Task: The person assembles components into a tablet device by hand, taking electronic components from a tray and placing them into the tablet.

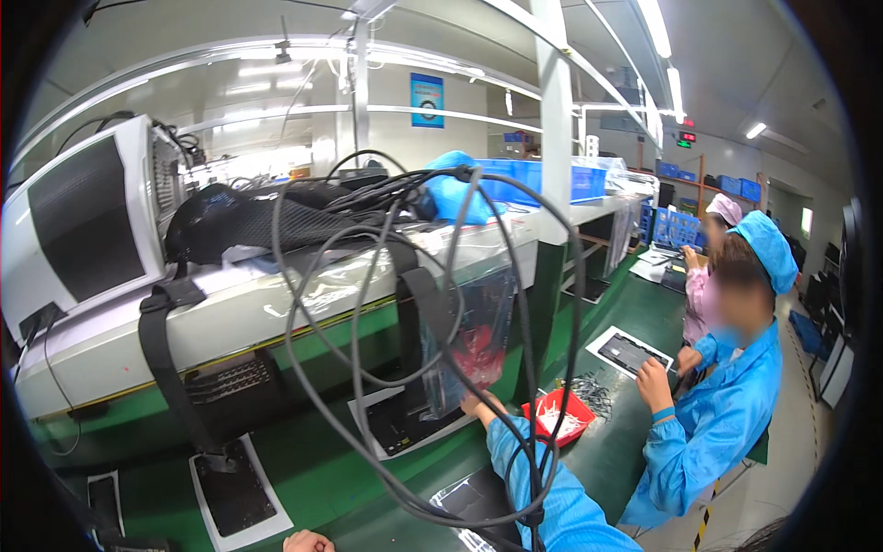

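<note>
At the lower edge shows only the top of my left hand [309, 541], its fingers curled; what they hold, if anything, is out of sight. My right hand [478, 402], at the end of a blue sleeve, reaches to the foot of a clear plastic bag [469, 340] with something red inside. Beside it lies a flat black panel [397, 425] on a white sheet; its fingertips are partly hidden, so their grip cannot be told. Loops of black cable [354, 345] hang in front. A red tray [563, 421] of small white pieces stands right of my right hand.
Other black panels [235, 488] lie on the green bench, left. A co-worker in blue [717, 405] at the right handles a panel [630, 352]; another person [699, 294] in pink sits beyond. A shelf [248, 313] with a strap [166, 359] and a white machine [87, 212] overhangs.
</note>
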{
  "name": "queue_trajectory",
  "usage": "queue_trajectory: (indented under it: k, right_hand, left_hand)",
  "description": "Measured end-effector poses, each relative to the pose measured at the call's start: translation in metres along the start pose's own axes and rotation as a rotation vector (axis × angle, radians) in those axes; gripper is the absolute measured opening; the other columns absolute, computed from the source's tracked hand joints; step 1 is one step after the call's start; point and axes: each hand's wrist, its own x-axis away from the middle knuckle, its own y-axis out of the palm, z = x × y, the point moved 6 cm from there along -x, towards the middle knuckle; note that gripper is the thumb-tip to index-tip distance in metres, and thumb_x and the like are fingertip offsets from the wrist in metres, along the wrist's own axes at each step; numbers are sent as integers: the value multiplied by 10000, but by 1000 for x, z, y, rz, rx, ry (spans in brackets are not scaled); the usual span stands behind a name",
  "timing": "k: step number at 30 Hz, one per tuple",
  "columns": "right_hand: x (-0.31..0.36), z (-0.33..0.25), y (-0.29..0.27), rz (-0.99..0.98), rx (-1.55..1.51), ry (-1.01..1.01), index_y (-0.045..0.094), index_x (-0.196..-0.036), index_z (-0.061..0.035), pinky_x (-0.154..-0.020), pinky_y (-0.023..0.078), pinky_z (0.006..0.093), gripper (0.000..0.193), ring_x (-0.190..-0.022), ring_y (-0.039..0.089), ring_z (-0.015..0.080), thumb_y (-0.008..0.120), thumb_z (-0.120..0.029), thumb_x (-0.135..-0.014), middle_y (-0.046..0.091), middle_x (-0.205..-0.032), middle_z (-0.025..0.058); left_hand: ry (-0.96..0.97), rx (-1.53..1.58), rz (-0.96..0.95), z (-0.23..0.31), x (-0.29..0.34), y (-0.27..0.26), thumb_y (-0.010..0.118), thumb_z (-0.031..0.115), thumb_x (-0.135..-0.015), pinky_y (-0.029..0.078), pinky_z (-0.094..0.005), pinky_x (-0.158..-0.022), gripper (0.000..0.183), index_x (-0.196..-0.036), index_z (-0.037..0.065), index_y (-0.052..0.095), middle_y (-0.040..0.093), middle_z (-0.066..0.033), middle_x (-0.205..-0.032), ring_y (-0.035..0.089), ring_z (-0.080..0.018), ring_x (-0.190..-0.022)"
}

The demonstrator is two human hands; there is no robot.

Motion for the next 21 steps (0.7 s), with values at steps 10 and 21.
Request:
queue_trajectory:
  k: [10, 21]
  right_hand:
    - [87, -68, -82, -2, -145, 223, 690, -1222, -111, -892, 547, 413, 364, -1127, 671, 315, 520, -240, -927, 690, -1227, 134]
    - [124, -128, -89, -26, -264, 46, 650, -1207, 10, -862, 539, 408, 477, -1046, 693, 298, 601, -365, -916, 701, -1154, 189]
  left_hand:
    - [-46, 34, -6, -12, -2, 4, 661, 68, -810, 454, -390, -609, 78, -774, 15, 617, 577, -143, -716, 574, -301, -643]
    - [-63, 45, 29, -11, 10, -3, 666, 85, -832, 455, -382, -594, 94, -789, 12, 625, 585, -144, -699, 570, -288, -618]
